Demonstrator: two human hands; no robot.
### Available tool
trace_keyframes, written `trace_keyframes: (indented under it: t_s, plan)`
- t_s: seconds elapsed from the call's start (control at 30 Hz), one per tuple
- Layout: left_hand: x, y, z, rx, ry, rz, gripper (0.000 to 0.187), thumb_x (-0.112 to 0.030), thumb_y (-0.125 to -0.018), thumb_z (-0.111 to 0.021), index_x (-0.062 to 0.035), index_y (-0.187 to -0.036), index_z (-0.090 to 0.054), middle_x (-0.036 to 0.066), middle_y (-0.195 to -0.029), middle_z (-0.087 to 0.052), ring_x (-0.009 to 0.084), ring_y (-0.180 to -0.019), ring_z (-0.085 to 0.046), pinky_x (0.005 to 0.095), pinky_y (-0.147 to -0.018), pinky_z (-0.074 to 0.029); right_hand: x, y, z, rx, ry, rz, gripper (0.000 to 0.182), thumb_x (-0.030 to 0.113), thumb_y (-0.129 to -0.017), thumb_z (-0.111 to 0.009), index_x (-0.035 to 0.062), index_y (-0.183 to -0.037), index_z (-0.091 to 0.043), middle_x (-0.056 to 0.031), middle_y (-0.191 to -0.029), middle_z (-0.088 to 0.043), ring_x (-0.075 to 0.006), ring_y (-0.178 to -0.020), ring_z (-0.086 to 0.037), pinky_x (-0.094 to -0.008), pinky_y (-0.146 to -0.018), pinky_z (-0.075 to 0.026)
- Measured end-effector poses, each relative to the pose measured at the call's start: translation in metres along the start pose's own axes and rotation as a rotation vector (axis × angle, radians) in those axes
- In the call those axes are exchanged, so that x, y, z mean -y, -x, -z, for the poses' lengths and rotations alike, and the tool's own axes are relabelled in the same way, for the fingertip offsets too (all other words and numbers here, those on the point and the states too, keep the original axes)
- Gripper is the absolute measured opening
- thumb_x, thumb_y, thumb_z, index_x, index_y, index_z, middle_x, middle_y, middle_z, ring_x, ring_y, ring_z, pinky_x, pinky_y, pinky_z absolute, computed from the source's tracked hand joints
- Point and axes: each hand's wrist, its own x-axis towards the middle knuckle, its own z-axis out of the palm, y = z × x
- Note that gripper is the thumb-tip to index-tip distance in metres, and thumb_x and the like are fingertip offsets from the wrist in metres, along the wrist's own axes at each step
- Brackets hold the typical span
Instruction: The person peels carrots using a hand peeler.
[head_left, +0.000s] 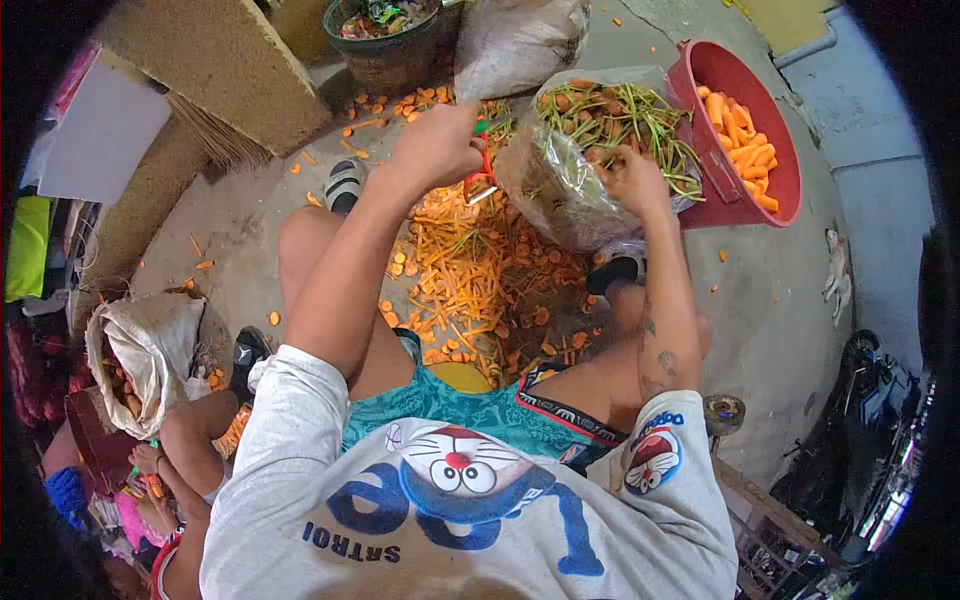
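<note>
My left hand (438, 148) is closed around a peeler (481, 186) with a red head and a bit of green handle showing. It is raised above a heap of orange carrot peelings (455, 260) on the floor between my legs. At the mouth of a clear plastic bag (545, 185), my right hand (637, 182) has its fingers curled in among unpeeled carrots (590, 108) with green stems (655, 120). What lies between those fingers is hidden.
A red tub (690, 130) of peeled carrots (745, 145) stands right of the bag. Behind are a white sack (520, 45) and a dark bin (385, 55). Another person's hand (147, 458) is at lower left, near an open sack (150, 350). Carrot slices are scattered about.
</note>
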Motion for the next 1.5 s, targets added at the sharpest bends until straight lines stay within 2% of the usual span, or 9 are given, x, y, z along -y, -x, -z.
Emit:
trace_keyframes:
  t_s: [0.13, 0.27, 0.43, 0.53, 0.77, 1.13, 1.23, 1.4, 1.5]
  plan:
    - [0.004, -0.001, 0.001, -0.037, 0.002, -0.032, 0.030, -0.019, -0.088, -0.068, 0.0012, -0.107, -0.057, 0.028, -0.093, -0.069, 0.0461, -0.092, -0.067, 0.0535, -0.077, -0.051, -0.006, 0.019, 0.027, -0.218, -0.538, 0.009, 0.055, 0.037, -0.091, -0.075, -0.0043, -0.125, -0.066, -0.0152, -0.104, -0.076, -0.0198, -0.097, -0.072, -0.0332, -0.085, -0.054]
    - [-0.008, -0.003, 0.000, -0.092, 0.061, -0.059, 0.030, -0.020, -0.090, -0.068, 0.0001, -0.108, -0.057, 0.028, -0.094, -0.068, 0.0468, -0.092, -0.066, 0.0539, -0.077, -0.050, -0.006, 0.040, 0.028, -0.234, -1.295, 0.066, 0.040, 0.028, -0.100, -0.068, -0.0065, -0.122, -0.068, -0.0069, -0.114, -0.071, -0.0110, -0.102, -0.064, -0.0259, -0.090, -0.049]
    - [-0.031, 0.001, -0.002, -0.081, 0.049, -0.101, 0.030, -0.021, -0.091, -0.068, -0.0013, -0.112, -0.058, 0.027, -0.095, -0.069, 0.0459, -0.093, -0.066, 0.0533, -0.078, -0.050, 0.044, 0.051, 0.012, -0.198, -1.256, 0.147, 0.037, 0.023, -0.096, -0.075, -0.0025, -0.120, -0.068, -0.0032, -0.106, -0.070, -0.0093, -0.095, -0.062, -0.0252, -0.086, -0.047]
    - [-0.022, -0.002, -0.002, -0.143, 0.114, -0.073, 0.031, -0.020, -0.091, -0.069, -0.0017, -0.114, -0.058, 0.025, -0.094, -0.070, 0.0445, -0.092, -0.067, 0.0514, -0.078, -0.051, 0.063, 0.051, 0.014, -0.297, -1.676, 0.350, 0.020, 0.011, -0.098, -0.069, 0.0009, -0.115, -0.068, -0.0055, -0.104, -0.070, -0.0127, -0.090, -0.064, -0.0274, -0.081, -0.050]
    - [-0.025, 0.001, -0.004, -0.247, 0.215, -0.085, 0.030, -0.018, -0.088, -0.073, -0.0008, -0.109, -0.059, 0.023, -0.089, -0.070, 0.0435, -0.088, -0.068, 0.0478, -0.076, -0.053, 0.072, 0.077, 0.028, -0.275, -1.505, 0.297, 0.023, 0.013, -0.098, -0.069, -0.0040, -0.113, -0.070, -0.0040, -0.096, -0.072, -0.0097, -0.084, -0.065, -0.0253, -0.078, -0.052]
    - [-0.064, 0.013, -0.007, -0.091, 0.267, -0.166, 0.030, -0.016, -0.084, -0.073, 0.0033, -0.103, -0.060, 0.028, -0.088, -0.068, 0.0474, -0.087, -0.066, 0.0493, -0.075, -0.051, 0.093, 0.096, 0.014, -0.375, -0.833, 0.459, 0.028, 0.025, -0.102, -0.063, -0.0006, -0.094, -0.069, 0.0052, -0.072, -0.055, -0.0022, -0.063, -0.042, -0.0211, -0.057, -0.030]
    - [-0.040, -0.005, -0.022, 0.188, 0.210, -0.094, 0.034, -0.019, -0.084, -0.074, 0.0040, -0.105, -0.060, 0.027, -0.088, -0.068, 0.0438, -0.087, -0.068, 0.0472, -0.077, -0.052, 0.102, 0.115, 0.024, -0.179, -1.157, 0.471, 0.031, 0.025, -0.103, -0.060, -0.0027, -0.095, -0.071, 0.0036, -0.072, -0.056, -0.0037, -0.065, -0.046, -0.0217, -0.058, -0.032]
    - [-0.028, -0.006, -0.020, -0.026, 0.506, -0.189, 0.047, -0.032, -0.083, -0.081, 0.0041, -0.106, -0.060, 0.018, -0.093, -0.070, 0.0314, -0.087, -0.069, 0.0407, -0.080, -0.053, 0.070, 0.083, 0.012, -0.139, -1.575, 0.124, 0.042, 0.021, -0.103, -0.054, -0.0031, -0.138, -0.056, -0.0087, -0.113, -0.067, -0.0156, -0.088, -0.067, -0.0292, -0.078, -0.055]
    - [-0.019, -0.010, -0.014, -0.089, 0.873, -0.159, 0.052, -0.033, -0.079, -0.089, -0.0026, -0.110, -0.059, 0.004, -0.098, -0.069, 0.0148, -0.087, -0.066, 0.0330, -0.078, -0.054, 0.069, 0.083, 0.010, -0.174, -1.506, 0.182, 0.041, 0.019, -0.104, -0.051, -0.0053, -0.137, -0.057, -0.0107, -0.120, -0.066, -0.0164, -0.102, -0.066, -0.0295, -0.090, -0.053]
